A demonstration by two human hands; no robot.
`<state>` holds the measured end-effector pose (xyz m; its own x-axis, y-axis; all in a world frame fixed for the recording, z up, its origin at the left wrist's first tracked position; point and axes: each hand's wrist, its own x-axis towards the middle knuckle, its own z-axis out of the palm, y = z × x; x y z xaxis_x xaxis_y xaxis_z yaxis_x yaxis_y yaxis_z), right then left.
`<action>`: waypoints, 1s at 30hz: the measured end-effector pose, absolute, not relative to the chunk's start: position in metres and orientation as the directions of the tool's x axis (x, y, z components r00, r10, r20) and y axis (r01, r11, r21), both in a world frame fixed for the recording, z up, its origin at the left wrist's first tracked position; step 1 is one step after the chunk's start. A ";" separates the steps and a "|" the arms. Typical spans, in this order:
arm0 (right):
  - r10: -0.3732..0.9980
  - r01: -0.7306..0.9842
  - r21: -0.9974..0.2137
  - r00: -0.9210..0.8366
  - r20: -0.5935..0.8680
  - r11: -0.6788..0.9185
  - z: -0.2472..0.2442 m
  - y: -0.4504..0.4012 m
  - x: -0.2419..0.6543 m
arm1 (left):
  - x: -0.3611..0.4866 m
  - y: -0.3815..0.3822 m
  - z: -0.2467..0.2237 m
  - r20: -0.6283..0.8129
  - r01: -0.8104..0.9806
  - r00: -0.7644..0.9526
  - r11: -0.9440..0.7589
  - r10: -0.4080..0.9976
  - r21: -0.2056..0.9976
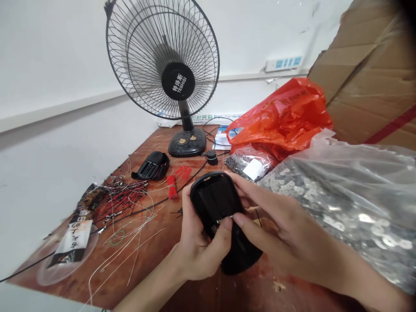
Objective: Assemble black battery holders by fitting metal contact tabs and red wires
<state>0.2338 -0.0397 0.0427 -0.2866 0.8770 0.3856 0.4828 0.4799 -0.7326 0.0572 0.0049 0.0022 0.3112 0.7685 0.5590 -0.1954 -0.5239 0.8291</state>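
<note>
A black oval plastic housing (217, 195) is held up over the brown table, its hollow side facing me. My left hand (204, 247) grips its left edge, with the thumb pressed inside near the middle. On the right side, my right hand (273, 221) wraps round the housing, its thumb tip beside the left thumb. A small pale part shows between the two thumb tips, too small to make out. Another black housing with battery slots (152, 166) lies on the table beyond, near bundles of red wires (125, 201).
A black fan (186, 143) stands at the back. Red tubing (172, 188) and loose pale wires (130, 234) lie in the middle and left. On the right are a red plastic bag (282, 117), a clear bag of metal pieces (344, 203) and a cardboard box (373, 73).
</note>
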 end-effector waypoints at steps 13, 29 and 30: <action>0.887 0.406 -0.790 -0.264 0.379 0.458 0.046 -0.036 0.241 | 0.058 0.007 0.010 0.454 -0.441 0.465 -0.246 0.760 0.863; 0.874 0.316 -0.820 -0.261 0.409 0.478 0.046 -0.039 0.234 | 0.063 0.008 0.009 0.612 -0.323 0.399 -0.521 0.683 0.790; 0.880 0.322 -0.824 -0.260 0.397 0.467 0.046 -0.039 0.233 | 0.063 0.008 0.008 0.611 -0.312 0.397 -0.525 0.684 0.791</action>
<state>0.2334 -0.0390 0.0462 -0.2598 0.8803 0.3969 0.3220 0.4665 -0.8238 0.0626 0.0077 0.0085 0.3975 0.6843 0.6113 -0.3125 -0.5255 0.7914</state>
